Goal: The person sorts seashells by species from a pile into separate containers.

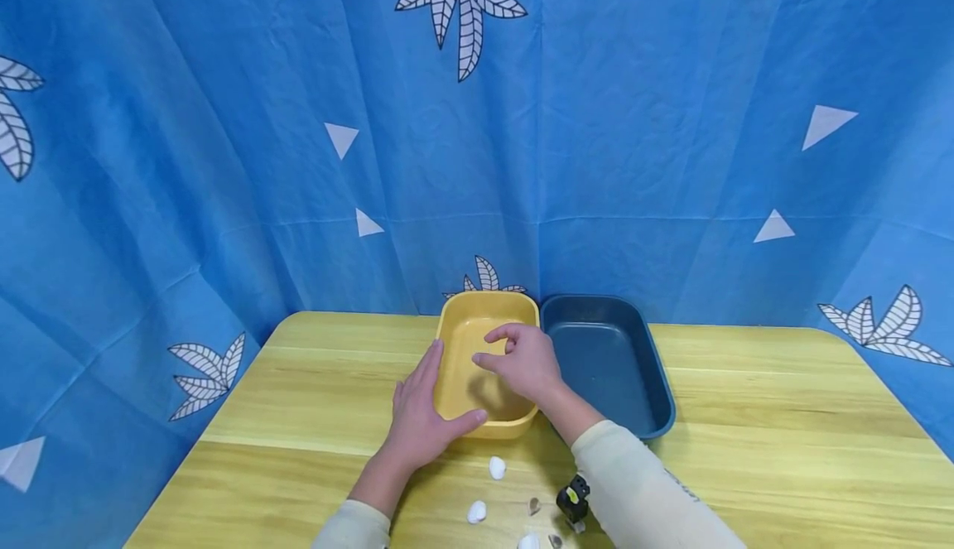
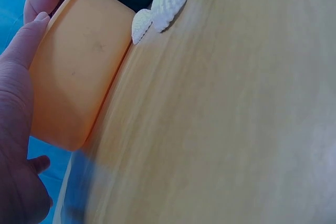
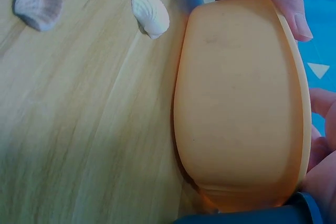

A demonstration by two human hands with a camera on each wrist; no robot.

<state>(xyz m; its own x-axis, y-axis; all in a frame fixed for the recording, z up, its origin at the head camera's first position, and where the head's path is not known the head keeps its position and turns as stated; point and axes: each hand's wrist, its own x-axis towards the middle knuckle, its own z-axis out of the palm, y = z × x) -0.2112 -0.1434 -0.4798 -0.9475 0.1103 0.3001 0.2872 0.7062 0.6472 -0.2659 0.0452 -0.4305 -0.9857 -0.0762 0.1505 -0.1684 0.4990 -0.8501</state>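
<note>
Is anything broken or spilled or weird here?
Nothing really stands out. The yellow tray and dark blue tray sit side by side, and the seashells lie loose on the wooden table. I see no cracks or spills.

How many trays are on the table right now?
2. The yellow tray sits by the left hand; the dark blue tray is right of it. The right arm partly covers both, but I see no third.

One yellow tray [image 1: 507, 431] recorded, one dark blue tray [image 1: 607, 379] counted just right of it, three white shells [image 1: 497, 468] and at least two small darker pieces [image 1: 534, 506] noted in front of the yellow tray, one wood-grained table [image 1: 775, 416] counted beneath it.
</note>
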